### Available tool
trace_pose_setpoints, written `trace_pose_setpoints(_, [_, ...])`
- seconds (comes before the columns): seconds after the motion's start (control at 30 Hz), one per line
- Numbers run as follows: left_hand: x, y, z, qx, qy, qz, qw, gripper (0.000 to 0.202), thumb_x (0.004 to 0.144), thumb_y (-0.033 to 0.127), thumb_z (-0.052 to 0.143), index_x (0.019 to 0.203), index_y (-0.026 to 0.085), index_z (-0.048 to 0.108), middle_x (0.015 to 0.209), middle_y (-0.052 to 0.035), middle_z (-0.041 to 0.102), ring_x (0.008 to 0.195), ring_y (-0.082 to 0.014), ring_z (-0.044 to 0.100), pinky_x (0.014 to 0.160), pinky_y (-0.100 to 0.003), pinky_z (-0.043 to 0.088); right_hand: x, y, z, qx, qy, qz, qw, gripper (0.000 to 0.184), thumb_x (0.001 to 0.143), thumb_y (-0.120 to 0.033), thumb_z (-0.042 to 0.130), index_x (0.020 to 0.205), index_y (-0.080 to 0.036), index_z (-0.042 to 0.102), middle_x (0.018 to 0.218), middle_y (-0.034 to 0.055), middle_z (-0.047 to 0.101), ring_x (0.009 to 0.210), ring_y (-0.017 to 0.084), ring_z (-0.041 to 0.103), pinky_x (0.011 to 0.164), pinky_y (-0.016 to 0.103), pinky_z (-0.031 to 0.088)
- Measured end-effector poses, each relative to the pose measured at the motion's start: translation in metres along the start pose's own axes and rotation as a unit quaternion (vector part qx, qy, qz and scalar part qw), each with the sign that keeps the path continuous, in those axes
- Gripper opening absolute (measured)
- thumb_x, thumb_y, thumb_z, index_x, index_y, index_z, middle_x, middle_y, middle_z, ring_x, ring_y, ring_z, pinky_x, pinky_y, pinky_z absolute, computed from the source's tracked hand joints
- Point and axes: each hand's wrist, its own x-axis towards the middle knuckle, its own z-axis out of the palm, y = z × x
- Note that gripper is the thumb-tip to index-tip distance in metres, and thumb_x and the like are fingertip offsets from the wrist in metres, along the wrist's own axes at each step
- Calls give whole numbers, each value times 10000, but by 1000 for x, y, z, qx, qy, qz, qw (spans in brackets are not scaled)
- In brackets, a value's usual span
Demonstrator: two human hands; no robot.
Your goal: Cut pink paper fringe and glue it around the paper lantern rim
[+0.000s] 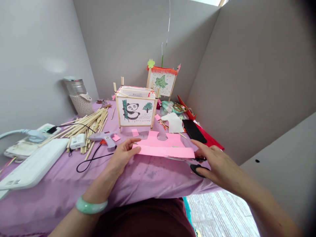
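My left hand (125, 153) pinches the left end of a pink sheet of paper (163, 150) between thumb and fingers. At the paper's right end, my right hand (209, 158) grips black-handled scissors (197, 169). Their blades lie along the sheet's lower edge, partly hidden beneath it, and a cut line shows near that edge. Square notches are missing from the sheet's far side. Behind the paper stands a stick-framed lantern (137, 110) with a panda drawing on its front panel. Small pink paper scraps (135, 132) lie between the two.
Wooden sticks (96, 121), a glue gun (103, 136), a white charger (77, 141) and a white power bank (34, 164) fill the left side. A second lantern (163, 82) hangs behind. A black phone (194, 131) and red material (209, 138) lie right, near the grey partition (247, 75).
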Motion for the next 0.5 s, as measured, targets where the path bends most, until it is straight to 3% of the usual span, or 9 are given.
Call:
trace_pose_setpoints(0.13, [0, 0, 0, 5, -1, -1, 1000, 448, 654, 289, 705, 1071, 173, 588, 716, 10, 618, 563, -81, 528, 532, -194, 375, 0, 1, 1, -7, -1, -9, 1000, 760, 784, -247, 559, 1427, -271, 155, 1078, 42, 640, 885, 217, 569, 750, 345, 470])
trace_pose_setpoints(0.5, [-1, 3, 2, 17, 19, 2, 1000, 445, 628, 285, 711, 1045, 165, 613, 705, 2, 631, 568, -101, 548, 544, -214, 400, 1, 0, -1, -7, -5, -12, 1000, 653, 770, -199, 544, 1367, -273, 288, 989, 34, 659, 868, 219, 567, 725, 338, 465])
